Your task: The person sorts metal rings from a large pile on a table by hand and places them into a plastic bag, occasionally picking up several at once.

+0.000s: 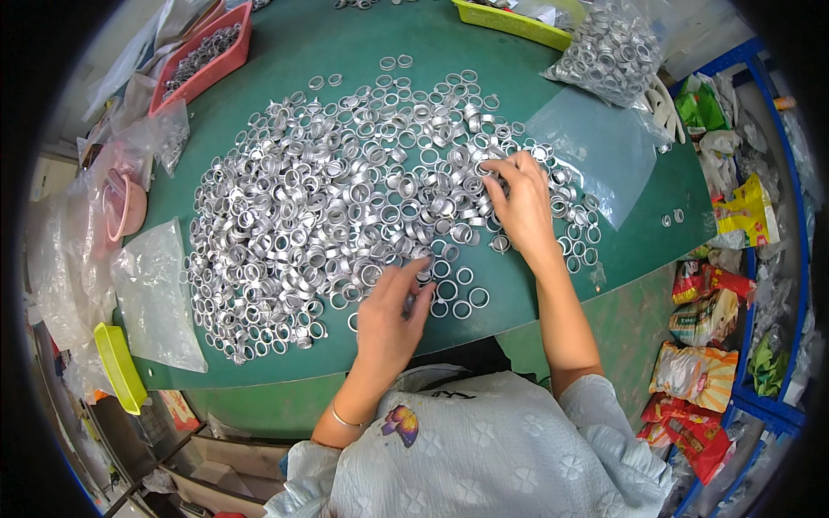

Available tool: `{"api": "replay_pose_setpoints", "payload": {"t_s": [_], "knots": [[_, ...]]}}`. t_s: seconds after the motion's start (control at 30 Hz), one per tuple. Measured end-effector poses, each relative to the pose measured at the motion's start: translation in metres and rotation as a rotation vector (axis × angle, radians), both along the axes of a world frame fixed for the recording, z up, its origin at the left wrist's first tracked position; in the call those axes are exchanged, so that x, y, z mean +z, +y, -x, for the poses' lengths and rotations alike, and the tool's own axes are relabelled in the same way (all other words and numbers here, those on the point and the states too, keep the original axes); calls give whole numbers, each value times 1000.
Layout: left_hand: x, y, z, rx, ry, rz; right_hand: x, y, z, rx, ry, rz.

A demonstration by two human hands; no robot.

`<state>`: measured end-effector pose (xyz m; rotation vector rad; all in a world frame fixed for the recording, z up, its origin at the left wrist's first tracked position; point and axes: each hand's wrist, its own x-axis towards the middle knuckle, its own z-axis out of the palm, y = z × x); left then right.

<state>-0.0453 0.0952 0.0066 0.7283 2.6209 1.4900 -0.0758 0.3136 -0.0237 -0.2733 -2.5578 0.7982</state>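
A wide heap of small silver metal rings (294, 207) covers the middle of the green table (285, 52). My left hand (389, 315) is at the heap's near edge, its fingers bent and its thumb apart from the index finger, with no ring visible between them. Several loose rings (465, 275) lie just right of it. Over the right part of the heap, my right hand (522, 203) has its index finger and thumb curled about a metal ring (485, 168). Its fingertips partly cover the rings there, and its other fingers are folded.
Flat clear plastic bags (596, 155) (155, 293) lie on both sides of the heap. A filled bag of rings (609, 52) stands far right, beside a yellow-green tray (518, 24). A red bin (207, 60) with metal parts sits far left. Blue shelving (781, 259) borders the right side.
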Motion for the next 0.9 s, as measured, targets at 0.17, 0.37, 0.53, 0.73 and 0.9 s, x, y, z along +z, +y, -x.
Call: {"api": "replay_pose_setpoints", "payload": {"t_s": [0.17,0.37,0.53,0.73,0.9], "knots": [[-2,1,-3,-122,-256,-122,-5,0,1,6,88,14],[-6,4,-1,-91,-931,-667,26,-36,-56,260,-283,1174],[-25,10,-5,-37,-1310,-922,25,-52,-59,318,-317,1138],[-30,3,-2,-55,-1782,-1377,11,-39,-6,253,3,17],[-25,1,-7,-20,-1629,-1237,3,-35,0,262,68,-57]]}}
